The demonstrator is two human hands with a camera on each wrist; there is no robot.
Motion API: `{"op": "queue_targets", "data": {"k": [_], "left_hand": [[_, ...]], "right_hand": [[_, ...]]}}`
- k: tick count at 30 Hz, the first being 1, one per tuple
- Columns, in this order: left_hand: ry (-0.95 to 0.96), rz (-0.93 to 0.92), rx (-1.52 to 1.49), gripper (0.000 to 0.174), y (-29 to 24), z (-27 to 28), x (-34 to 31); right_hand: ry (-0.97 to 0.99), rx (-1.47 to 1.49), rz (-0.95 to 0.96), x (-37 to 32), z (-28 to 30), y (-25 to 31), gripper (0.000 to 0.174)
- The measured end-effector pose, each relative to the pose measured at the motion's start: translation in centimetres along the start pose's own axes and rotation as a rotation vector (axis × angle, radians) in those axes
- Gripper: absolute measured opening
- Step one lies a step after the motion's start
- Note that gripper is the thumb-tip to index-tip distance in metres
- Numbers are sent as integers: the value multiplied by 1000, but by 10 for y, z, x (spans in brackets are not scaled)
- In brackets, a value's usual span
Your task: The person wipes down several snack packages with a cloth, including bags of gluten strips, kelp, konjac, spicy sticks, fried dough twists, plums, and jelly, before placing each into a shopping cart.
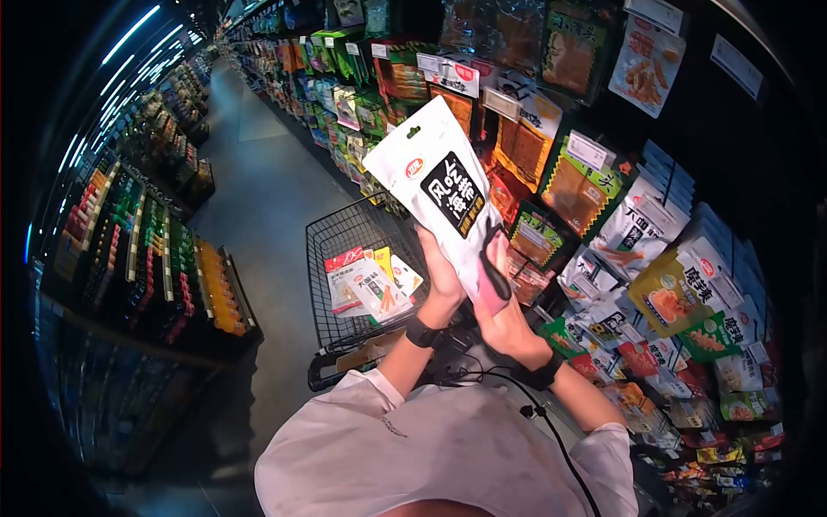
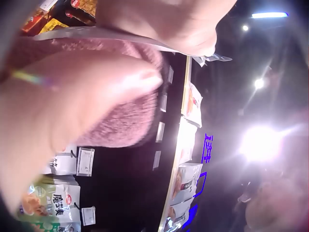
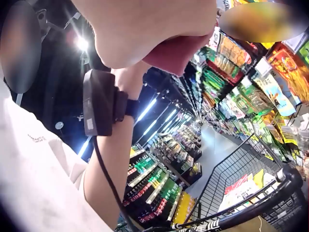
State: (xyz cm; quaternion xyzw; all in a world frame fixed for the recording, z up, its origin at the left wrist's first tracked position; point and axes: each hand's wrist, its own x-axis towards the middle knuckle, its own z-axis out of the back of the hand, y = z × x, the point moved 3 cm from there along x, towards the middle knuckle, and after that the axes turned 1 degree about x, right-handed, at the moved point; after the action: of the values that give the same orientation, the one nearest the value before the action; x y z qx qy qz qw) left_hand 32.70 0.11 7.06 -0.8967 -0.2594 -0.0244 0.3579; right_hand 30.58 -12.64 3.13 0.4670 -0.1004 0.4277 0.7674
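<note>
In front of the chest, a white kelp snack bag (image 1: 444,185) is held tilted, its black label facing up. My left hand (image 1: 439,271) grips its lower left edge, fingers partly hidden behind it. At its lower right side is my right hand (image 1: 504,323), holding a pink fuzzy thing with a black edge (image 1: 492,289) against the bag. The left wrist view shows a thumb (image 2: 111,79) laid over this pink fuzzy thing (image 2: 120,125), with the bag's thin edge beside it. Part of the pink thing (image 3: 176,54) shows below the hand in the right wrist view.
A black wire shopping cart (image 1: 323,228) stands ahead, holding several snack bags (image 1: 379,289). Hanging snack packs (image 1: 586,185) with price tags line the right side. Stocked shelves (image 1: 164,250) run along the left of the aisle floor (image 1: 250,155). A black cable (image 1: 564,439) hangs near the right arm.
</note>
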Motion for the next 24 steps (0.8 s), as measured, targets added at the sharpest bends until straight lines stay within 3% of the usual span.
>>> {"op": "queue_targets", "data": {"k": [2,3,4,6,8,10,14,17,21,24], "left_hand": [[-16,-4,168,76,-4,-5,0],[-13,99,149,78,-5,-7,-1],[-115,-91,388,79,6,-6,-3],[153,-13,454,79,15,-2,-7],[255,201,310,75,34,2,-11],[187,11,537,68,48,12,-30],[370,138,356,64,88,50,-42],[346,103,533,51,69,20,-44],[367,58,656,48,49,-5,-42],[414,145,700,45,108,53,-32]], "right_hand": [[20,105,22,-4,6,16,75],[53,52,31,-2,9,23,74],[60,42,23,1,15,26,75],[70,22,3,10,27,23,80],[-5,-49,59,22,41,24,71],[-43,-23,106,34,55,26,70],[-53,-109,144,50,67,26,72],[-99,-64,87,57,73,36,69],[-74,-173,99,69,84,43,60],[-99,-274,74,74,87,35,51]]}}
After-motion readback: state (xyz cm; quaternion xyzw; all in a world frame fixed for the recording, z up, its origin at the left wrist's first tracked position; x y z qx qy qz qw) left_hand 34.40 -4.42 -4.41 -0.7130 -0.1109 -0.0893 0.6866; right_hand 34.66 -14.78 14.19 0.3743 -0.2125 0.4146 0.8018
